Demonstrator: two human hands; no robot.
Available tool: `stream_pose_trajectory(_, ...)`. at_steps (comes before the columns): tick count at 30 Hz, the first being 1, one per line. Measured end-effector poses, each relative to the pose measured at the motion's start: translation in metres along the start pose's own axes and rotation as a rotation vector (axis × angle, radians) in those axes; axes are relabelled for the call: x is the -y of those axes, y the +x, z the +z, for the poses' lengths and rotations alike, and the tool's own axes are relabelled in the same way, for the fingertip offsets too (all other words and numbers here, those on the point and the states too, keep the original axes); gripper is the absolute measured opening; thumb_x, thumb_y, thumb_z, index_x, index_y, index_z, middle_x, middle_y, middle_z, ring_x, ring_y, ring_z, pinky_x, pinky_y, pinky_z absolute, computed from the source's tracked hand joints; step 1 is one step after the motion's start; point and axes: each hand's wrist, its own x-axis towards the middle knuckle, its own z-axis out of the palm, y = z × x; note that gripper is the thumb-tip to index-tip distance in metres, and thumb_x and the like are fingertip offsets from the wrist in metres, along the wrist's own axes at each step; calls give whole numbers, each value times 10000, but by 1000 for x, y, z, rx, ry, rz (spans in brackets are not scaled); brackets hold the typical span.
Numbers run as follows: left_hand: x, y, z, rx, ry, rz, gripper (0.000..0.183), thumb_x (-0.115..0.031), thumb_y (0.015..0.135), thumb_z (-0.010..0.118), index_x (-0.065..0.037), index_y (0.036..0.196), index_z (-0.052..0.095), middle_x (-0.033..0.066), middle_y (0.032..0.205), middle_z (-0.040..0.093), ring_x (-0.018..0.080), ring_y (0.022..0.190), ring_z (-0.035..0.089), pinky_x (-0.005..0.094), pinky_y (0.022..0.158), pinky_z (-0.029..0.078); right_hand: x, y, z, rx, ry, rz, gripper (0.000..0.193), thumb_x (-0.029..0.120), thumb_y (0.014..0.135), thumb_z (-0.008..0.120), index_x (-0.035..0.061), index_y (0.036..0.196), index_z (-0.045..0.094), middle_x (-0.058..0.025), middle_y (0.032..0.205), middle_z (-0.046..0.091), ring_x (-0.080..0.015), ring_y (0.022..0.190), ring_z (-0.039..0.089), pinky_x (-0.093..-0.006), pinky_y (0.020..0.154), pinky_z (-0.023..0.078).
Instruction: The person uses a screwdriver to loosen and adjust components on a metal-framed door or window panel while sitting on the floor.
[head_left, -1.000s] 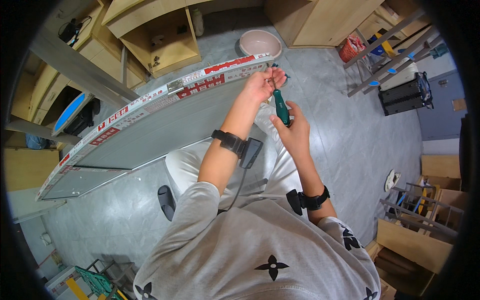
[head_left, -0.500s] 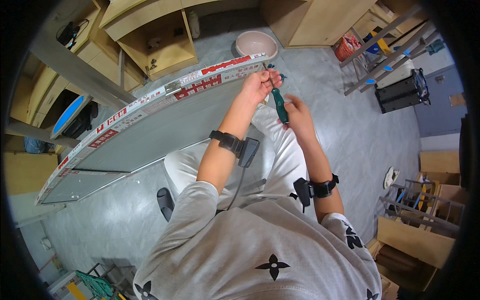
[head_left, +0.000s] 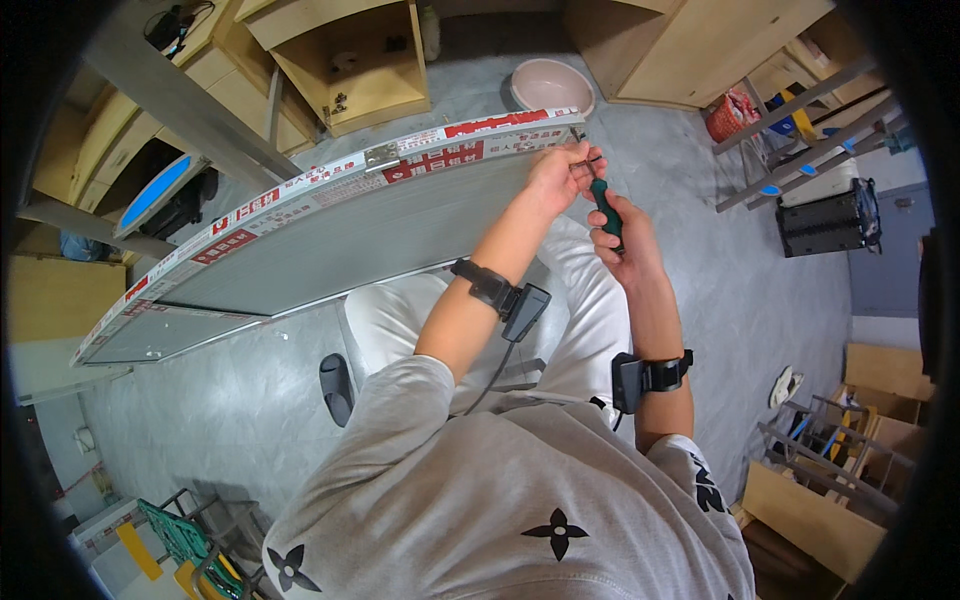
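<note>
A screwdriver with a green handle [head_left: 606, 208] points up and away, its thin shaft running to the right end of a long framed panel [head_left: 330, 222]. My right hand [head_left: 634, 240] is closed around the handle. At the shaft, my left hand [head_left: 560, 178] has its fingers curled in a pinch, right beside the panel's end. What the screwdriver's tip touches is too small to make out. The panel has a pale metal frame covered in red and white printed film, with a small metal hinge [head_left: 381, 156] on its edge. It leans across in front of my legs.
A pink basin [head_left: 553, 86] sits on the floor beyond the panel's end. Wooden desks and an open cabinet [head_left: 375, 112] line the far side. A metal ladder frame [head_left: 800, 140] and a black case [head_left: 830, 212] stand at right. A dark slipper [head_left: 336, 388] lies at left.
My right fingers, loose and blurred at the handle before, are now wrapped around it. My left fingers have curled in more around the shaft. The whole view has shifted slightly.
</note>
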Motion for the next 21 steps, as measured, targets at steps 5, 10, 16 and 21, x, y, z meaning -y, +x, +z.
stream_pose_trajectory(5, 1, 4, -1, -31, 27, -1, 152, -105, 920, 532, 28, 985, 564, 105, 909, 619, 213, 798, 607, 351, 712, 521, 5, -6, -12, -23, 20, -33, 377, 243, 918, 515, -11, 1195, 528, -64, 734, 568, -117, 484, 515, -267, 373, 377)
stream_pose_trajectory(10, 1, 4, 1, -103, 34, 29, 140, -89, 923, 513, 31, 980, 556, 108, 916, 611, 215, 796, 595, 344, 706, 516, -12, -8, 7, -425, -1003, -551, 408, 209, 862, 592, -11, 1200, 535, -189, 718, 628, -352, 600, 626, -423, 499, 474)
stream_pose_trajectory(16, -2, 1, -3, -79, 59, 13, 130, -90, 914, 535, 18, 981, 567, 87, 905, 614, 195, 791, 591, 333, 705, 515, -20, 3, 7, -282, -614, -535, 351, 203, 879, 554, -25, 1146, 555, -177, 668, 608, -320, 574, 625, -420, 514, 473)
stream_pose_trajectory(21, 0, 1, -9, -27, 67, 8, 133, -118, 902, 573, 2, 961, 582, 62, 878, 623, 162, 782, 602, 300, 696, 525, -9, 5, 1, -104, 16, -185, 189, 195, 879, 562, 20, 951, 567, -107, 661, 580, -206, 451, 535, -328, 363, 360)
